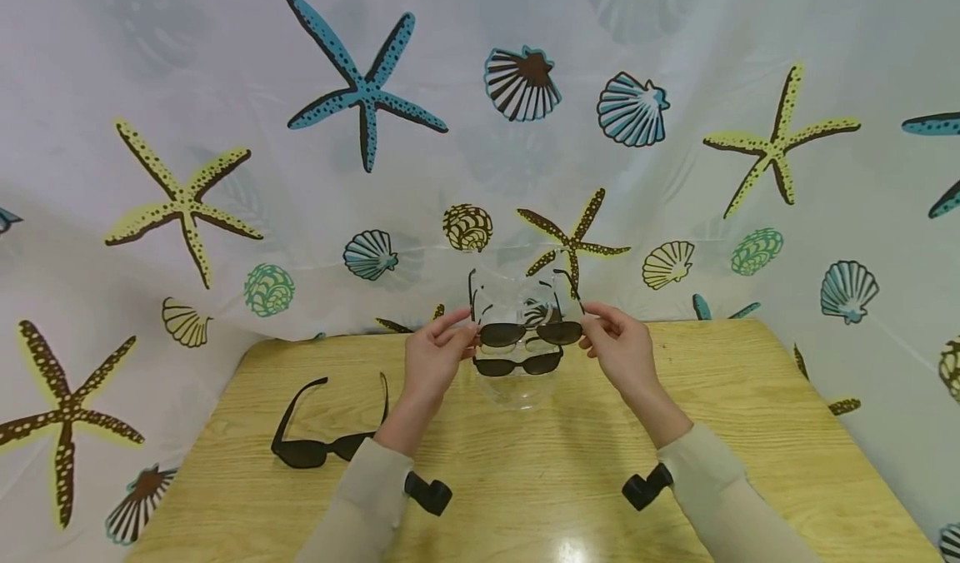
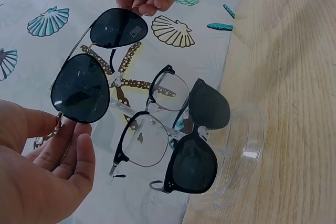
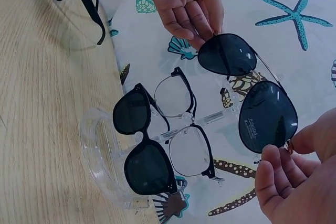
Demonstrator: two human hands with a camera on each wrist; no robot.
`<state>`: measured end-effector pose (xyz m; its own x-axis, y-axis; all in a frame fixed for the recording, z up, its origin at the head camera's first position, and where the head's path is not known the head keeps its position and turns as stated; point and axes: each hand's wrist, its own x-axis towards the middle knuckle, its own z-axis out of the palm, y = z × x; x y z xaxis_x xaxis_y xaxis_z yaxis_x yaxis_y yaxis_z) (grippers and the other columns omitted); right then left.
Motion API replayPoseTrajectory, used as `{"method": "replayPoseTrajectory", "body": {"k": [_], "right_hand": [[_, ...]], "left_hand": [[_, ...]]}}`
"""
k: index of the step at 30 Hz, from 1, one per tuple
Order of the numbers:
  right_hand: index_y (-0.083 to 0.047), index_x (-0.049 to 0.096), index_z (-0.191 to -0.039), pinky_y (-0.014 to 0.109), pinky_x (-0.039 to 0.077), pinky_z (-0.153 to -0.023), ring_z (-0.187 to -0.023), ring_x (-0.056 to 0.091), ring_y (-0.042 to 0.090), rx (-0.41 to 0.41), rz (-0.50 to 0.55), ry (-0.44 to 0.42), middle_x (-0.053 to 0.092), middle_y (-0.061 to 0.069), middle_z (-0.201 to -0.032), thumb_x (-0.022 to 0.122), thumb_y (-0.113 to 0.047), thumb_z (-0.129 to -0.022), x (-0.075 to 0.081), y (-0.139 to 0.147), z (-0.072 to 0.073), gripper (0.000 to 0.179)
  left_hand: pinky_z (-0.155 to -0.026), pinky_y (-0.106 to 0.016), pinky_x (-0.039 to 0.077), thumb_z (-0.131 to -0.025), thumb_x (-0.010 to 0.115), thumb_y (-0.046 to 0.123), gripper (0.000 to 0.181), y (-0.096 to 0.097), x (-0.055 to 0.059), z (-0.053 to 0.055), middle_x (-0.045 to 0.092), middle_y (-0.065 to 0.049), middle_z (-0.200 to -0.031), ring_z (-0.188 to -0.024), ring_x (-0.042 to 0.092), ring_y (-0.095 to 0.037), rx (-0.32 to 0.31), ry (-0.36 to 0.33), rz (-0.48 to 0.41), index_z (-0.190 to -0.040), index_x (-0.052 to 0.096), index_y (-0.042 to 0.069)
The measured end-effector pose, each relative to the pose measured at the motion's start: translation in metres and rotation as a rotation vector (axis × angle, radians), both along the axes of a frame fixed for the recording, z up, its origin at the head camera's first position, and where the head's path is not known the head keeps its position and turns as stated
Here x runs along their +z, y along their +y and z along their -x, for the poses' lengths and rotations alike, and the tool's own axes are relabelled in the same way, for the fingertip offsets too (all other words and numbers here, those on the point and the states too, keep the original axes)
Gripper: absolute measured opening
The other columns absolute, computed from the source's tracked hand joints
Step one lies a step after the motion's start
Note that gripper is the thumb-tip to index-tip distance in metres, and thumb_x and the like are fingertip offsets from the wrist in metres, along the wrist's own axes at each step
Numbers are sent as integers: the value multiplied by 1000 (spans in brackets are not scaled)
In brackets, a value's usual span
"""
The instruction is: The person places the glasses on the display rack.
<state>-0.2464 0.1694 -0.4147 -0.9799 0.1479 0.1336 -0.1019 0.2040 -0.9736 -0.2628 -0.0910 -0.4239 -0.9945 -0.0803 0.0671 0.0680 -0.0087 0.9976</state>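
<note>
white cloth backdrop [image 1: 457,13] | starfish prints [image 1: 366,90] | shell prints [image 1: 633,112] | wooden tabletop [image 1: 727,430] | glare [image 1: 572,550]

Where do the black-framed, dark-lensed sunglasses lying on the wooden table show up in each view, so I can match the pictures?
Head: the black-framed, dark-lensed sunglasses lie at lower left, partly behind the beige left sleeve.
Left wrist: not in this picture.
Right wrist: top left corner, cut off by the top edge.
Shared landmark: the clear plastic display stand with a curved base, visible in all three.
</note>
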Motion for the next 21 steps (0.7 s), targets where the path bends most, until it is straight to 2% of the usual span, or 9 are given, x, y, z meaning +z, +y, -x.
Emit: {"method": "replayPoseTrajectory", "body": {"k": [7,14,21], "right_hand": [[-2,68,-138,20,57,-68,-69,66,3,-7,7,2,73,17,-97,63,-16,-106,0,-3,3,35],[-1,68,-138,21,58,-68,-68,66,3,-7,7,-2,74,15,-95,63,-17,-106,-1,-4,10,36],[0,69,-136,20,56,-66,-64,64,5,-20,-9,0,73,12,-88,63,-16,-106,-3,-6,17,34]], "left_hand": [[-90,-40,64,-102,71,12,34,-1,0,5,80,-16,-113,-83,75,-8,6,-24,0,-136,71,8],[-77,-25,63,-102,71,13,32,-1,1,12,81,-14,-109,-81,75,-9,17,-26,3,-133,73,7],[-81,-28,64,-102,70,14,32,-2,1,18,79,-18,-114,-82,75,-7,13,-29,1,-133,73,4]]}}
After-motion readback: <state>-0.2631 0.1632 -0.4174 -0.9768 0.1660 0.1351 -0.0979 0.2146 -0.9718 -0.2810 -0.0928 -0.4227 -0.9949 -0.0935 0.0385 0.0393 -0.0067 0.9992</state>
